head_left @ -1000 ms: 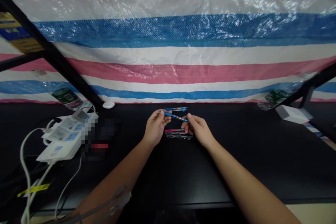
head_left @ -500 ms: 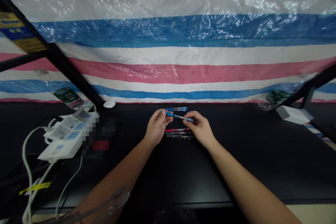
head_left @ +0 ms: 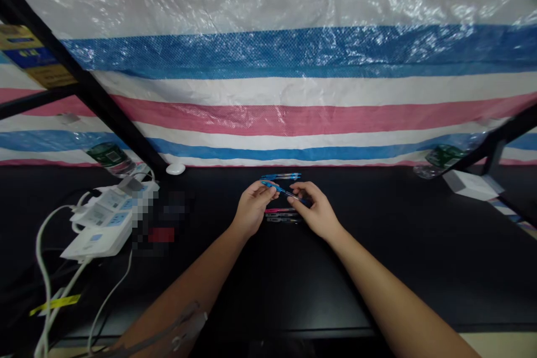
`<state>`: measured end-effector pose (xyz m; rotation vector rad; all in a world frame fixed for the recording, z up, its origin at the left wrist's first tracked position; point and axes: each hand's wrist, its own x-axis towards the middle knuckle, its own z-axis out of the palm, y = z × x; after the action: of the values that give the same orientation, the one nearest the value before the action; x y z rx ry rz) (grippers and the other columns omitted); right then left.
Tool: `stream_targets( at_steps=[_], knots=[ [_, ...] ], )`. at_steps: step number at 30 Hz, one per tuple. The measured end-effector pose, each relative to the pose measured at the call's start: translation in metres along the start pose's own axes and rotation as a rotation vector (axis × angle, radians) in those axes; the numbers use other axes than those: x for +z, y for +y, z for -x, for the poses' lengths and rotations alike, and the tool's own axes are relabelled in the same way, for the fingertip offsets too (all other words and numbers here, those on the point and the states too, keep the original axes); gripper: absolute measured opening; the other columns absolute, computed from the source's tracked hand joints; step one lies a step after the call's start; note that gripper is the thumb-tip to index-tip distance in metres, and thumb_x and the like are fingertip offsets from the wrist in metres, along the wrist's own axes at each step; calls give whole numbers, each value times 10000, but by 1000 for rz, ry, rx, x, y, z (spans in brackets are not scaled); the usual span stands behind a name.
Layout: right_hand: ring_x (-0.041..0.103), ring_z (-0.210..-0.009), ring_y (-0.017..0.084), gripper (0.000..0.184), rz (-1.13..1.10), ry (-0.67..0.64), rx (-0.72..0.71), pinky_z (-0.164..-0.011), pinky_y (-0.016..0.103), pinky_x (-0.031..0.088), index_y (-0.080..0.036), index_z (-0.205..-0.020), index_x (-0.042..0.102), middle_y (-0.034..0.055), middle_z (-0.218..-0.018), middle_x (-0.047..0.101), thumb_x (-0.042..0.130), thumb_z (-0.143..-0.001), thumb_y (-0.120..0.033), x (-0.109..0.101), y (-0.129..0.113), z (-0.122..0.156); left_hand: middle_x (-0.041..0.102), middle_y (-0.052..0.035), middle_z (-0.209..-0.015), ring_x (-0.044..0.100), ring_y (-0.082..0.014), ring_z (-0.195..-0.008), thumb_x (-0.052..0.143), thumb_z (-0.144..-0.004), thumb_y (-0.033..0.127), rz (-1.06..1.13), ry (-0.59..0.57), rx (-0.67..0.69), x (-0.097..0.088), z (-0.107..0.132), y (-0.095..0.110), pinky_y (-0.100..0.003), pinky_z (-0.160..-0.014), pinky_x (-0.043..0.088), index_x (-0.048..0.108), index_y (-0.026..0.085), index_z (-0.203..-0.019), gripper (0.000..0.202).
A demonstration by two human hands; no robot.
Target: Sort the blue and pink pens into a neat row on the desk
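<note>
Both my hands hold one blue pen [head_left: 282, 190] just above the black table [head_left: 377, 246]. My left hand [head_left: 251, 207] pinches the pen's left end between thumb and fingers. My right hand [head_left: 315, 208] is closed round its right end. A second blue pen [head_left: 280, 177] lies flat on the table just behind them. Below the held pen, a pink pen [head_left: 278, 211] and a dark pen [head_left: 282, 219] lie side by side between my hands.
White power strips [head_left: 104, 218] with white cables sit at the left. A small white round object [head_left: 175, 169] lies near the back edge. A white box [head_left: 470, 184] stands at the right. A striped tarpaulin [head_left: 293, 78] closes off the back. Black frame bars slant at both sides.
The held blue pen has tilted and dropped slightly toward the table, and my right hand has slid closer along it to my left hand.
</note>
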<state>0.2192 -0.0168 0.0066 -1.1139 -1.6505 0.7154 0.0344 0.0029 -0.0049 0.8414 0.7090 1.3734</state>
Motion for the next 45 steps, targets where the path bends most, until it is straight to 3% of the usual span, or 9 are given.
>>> stream_targets(
  at_steps=[4, 11, 15, 29, 36, 41, 45],
  knots=[
    [644, -840, 216, 256, 63, -106, -21, -761, 339, 507, -237, -1108, 728, 66, -918, 683, 594, -975, -409, 1, -3, 3, 738, -63, -999, 690, -168, -923, 841, -774, 267, -11, -26, 10, 3, 3, -1, -324, -910, 531, 731, 163, -906, 201],
    [635, -801, 228, 237, 103, -89, -12, -734, 354, 493, -233, -1028, 749, 73, -873, 686, 584, -977, -396, -1, -2, 2, 748, -42, -871, 761, -229, -867, 736, -868, 466, 66, 75, 20, -1, -4, 3, -417, -868, 567, 519, 200, -889, 344],
    [629, -787, 227, 246, 105, -89, -2, -716, 350, 489, -231, -1005, 748, 71, -856, 680, 583, -974, -410, -1, -2, 2, 749, -37, -824, 770, -237, -842, 718, -862, 527, 54, 101, -13, -1, -4, 5, -428, -858, 571, 478, 204, -871, 402],
    [632, -781, 226, 263, 105, -69, 6, -720, 350, 495, -231, -1018, 762, 74, -855, 682, 589, -973, -424, -2, -4, 2, 771, -82, -977, 755, -243, -947, 746, -868, 433, -17, -27, -15, 3, 2, 3, -440, -920, 563, 546, 209, -982, 320],
    [663, -951, 243, 244, 50, -60, -92, -856, 383, 523, -260, -1151, 740, 89, -1037, 704, 568, -992, -328, 0, -8, 4, 761, -84, -995, 745, -225, -950, 786, -841, 352, -42, -30, -30, 8, 6, 3, -413, -942, 564, 585, 198, -991, 294],
    [658, -958, 244, 137, 46, -6, -113, -869, 385, 529, -252, -1052, 717, 82, -1013, 699, 620, -959, -278, 3, -6, 4, 761, -62, -976, 754, -224, -924, 750, -874, 350, -24, -69, -51, 9, 8, 0, -438, -947, 562, 549, 219, -1011, 277],
    [648, -937, 246, 84, 118, 77, -134, -866, 391, 520, -248, -993, 705, 72, -978, 700, 660, -925, -230, -1, -2, 2, 760, -65, -993, 751, -230, -954, 722, -896, 375, 4, -21, -9, 4, 4, 2, -441, -950, 555, 527, 232, -1027, 276]
  ],
)
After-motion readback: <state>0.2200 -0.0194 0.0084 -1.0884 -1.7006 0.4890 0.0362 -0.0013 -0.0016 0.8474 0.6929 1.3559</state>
